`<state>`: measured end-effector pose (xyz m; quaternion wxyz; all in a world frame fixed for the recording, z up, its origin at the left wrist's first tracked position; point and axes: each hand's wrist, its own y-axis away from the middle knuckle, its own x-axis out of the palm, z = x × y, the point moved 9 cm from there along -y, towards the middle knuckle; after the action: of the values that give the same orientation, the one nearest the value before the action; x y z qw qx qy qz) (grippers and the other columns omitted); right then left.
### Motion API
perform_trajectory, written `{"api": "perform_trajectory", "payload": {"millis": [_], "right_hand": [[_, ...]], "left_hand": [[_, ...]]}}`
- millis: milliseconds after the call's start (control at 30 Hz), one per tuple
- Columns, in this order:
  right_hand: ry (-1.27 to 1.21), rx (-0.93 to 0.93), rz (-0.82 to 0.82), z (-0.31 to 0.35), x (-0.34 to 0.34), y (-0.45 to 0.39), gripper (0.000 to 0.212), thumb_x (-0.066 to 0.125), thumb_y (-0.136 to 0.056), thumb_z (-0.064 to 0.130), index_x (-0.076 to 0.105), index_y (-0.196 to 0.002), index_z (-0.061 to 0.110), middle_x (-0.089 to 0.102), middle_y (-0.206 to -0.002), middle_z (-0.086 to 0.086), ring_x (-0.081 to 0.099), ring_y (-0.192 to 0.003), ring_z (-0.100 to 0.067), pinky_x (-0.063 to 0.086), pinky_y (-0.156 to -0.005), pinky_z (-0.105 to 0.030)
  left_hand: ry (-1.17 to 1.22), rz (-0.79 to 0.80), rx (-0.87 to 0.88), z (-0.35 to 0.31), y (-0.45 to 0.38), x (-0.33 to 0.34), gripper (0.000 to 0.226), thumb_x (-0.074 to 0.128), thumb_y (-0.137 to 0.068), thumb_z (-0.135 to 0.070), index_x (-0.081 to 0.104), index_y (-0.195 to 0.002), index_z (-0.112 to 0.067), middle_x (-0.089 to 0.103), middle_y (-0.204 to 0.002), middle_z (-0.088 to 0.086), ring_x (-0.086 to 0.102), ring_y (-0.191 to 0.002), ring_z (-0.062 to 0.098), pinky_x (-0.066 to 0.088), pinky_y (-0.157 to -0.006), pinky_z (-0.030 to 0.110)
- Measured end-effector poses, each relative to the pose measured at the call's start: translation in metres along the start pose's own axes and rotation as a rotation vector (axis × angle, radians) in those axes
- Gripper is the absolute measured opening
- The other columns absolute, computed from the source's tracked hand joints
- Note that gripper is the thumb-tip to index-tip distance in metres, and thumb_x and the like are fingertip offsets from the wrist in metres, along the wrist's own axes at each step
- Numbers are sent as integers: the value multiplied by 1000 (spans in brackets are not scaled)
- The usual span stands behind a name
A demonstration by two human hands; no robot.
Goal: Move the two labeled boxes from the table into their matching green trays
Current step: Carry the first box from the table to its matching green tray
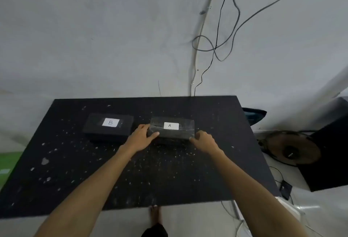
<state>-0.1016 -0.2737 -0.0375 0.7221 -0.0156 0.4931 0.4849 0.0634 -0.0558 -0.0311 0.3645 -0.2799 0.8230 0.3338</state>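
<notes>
Two dark boxes lie on the black table (169, 180). Box A (175, 133), with a white label marked A, sits at the middle right and looks wrapped in shiny film. Box B (108, 130), with a white label marked B, sits to its left, untouched. My left hand (141, 137) grips the left end of box A, fingers curled on its near corner. My right hand (204, 140) presses against its right near corner. A green tray (8, 161) shows only as a strip at the far left edge, below table level.
Pale specks litter the tabletop. Cables hang on the grey wall behind. To the right stand a round dark fan-like object (291, 152), a black box (327, 157) and a small black adapter (285, 188) with wires on the floor.
</notes>
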Motion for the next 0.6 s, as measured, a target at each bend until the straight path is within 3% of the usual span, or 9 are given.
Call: {"api": "perform_trajectory", "payload": {"millis": [133, 300, 467, 600], "right_hand": [[-121, 149, -16, -4, -2, -33, 70, 54, -98, 44, 33, -151, 4, 45, -148, -19, 48, -133, -36, 43, -109, -51], [-235, 273, 14, -15, 20, -66, 79, 53, -98, 48, 25, -155, -1, 37, -157, -20, 38, -143, -37, 36, -115, -48], [-251, 268, 24, -20, 35, -81, 58, 57, -98, 41, 47, -140, 2, 58, -135, -17, 59, -116, -31, 50, -94, -39], [-319, 238, -117, -17, 12, -79, 68, 62, -88, 58, 52, -133, 7, 63, -120, -10, 59, -95, -22, 47, -78, -33]], "left_hand": [[322, 8, -240, 21, -39, 11, 97, 53, -87, -66, 12, -157, -12, 14, -165, 11, 24, -148, 31, 26, -118, 50], [565, 39, -435, 36, -74, 43, 95, 57, -84, -67, 26, -153, -9, 39, -155, 13, 39, -140, 32, 32, -116, 48], [596, 25, -500, 43, -82, 60, 78, 63, -87, -55, 39, -144, -7, 50, -144, 15, 49, -130, 32, 40, -109, 45], [562, -74, -506, 36, -75, 47, 79, 63, -83, -62, 45, -139, -10, 56, -136, 13, 55, -122, 31, 45, -102, 43]]}}
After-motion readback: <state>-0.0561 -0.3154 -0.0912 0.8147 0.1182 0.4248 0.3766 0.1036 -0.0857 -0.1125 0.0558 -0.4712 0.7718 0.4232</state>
